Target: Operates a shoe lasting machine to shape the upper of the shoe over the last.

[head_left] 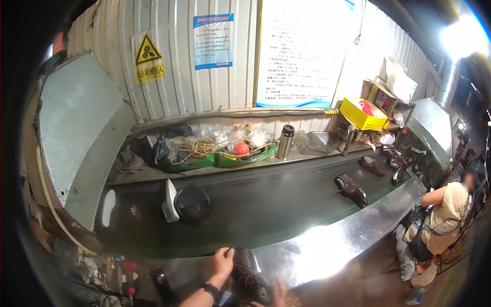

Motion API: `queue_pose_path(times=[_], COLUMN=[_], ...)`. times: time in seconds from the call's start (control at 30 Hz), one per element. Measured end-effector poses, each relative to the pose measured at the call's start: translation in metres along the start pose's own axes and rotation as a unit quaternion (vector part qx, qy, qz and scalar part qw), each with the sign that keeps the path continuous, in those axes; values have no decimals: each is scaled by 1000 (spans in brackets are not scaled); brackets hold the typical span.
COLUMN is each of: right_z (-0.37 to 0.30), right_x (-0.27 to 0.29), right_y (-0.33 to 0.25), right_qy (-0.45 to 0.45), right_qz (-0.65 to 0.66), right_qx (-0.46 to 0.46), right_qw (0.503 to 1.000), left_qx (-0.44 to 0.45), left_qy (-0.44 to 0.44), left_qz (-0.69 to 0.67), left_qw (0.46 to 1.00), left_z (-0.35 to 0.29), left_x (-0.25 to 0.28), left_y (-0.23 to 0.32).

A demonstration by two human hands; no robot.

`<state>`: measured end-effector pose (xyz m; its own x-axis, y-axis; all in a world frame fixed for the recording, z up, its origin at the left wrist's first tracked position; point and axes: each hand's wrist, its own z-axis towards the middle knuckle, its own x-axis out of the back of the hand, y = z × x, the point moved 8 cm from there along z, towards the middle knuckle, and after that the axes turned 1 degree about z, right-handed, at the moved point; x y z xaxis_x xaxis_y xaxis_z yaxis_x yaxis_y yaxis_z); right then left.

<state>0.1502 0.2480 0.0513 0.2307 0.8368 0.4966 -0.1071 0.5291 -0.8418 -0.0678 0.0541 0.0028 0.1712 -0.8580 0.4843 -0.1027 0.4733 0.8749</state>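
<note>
A dark brown lace-up shoe (245, 267) is right in front of me, at the near edge of the belt, its toe pointing away and its laces facing up. My left hand (223, 261), with a dark band on the wrist, grips it by the toe end, fingers curled against its left side. By the heel end, low in the picture, is my right hand (279, 294). It is smeared by motion, so its grip on the shoe is unclear.
On the dark conveyor belt (255, 204) lie a white sole (109, 207), another pale sole (170, 200), a round dark bowl (193, 203) and several brown shoes (351, 190). Behind it stand a steel flask (286, 142) and a yellow box (363, 113). A co-worker (442, 217) sits at right.
</note>
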Motion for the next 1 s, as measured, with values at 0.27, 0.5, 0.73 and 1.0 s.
queue_pose_path(times=[0.27, 0.5, 0.73, 1.0], right_z=[5, -12, -3, 46], right_x=[3, 0, 1, -38], right_y=[13, 17, 11, -59], right_qy=[-104, -229, -234, -421], right_qz=[156, 20, 103, 444], right_qx=[-57, 117, 47, -230], right_qw=[981, 966, 966, 757], left_qx=[124, 121, 146, 134], left_qy=[3, -80, 28, 237], left_qz=[82, 184, 105, 25], left_qw=[989, 972, 983, 962], left_z=[-30, -54, -51, -115], left_x=[18, 15, 36, 192], left_y=[-35, 16, -17, 28])
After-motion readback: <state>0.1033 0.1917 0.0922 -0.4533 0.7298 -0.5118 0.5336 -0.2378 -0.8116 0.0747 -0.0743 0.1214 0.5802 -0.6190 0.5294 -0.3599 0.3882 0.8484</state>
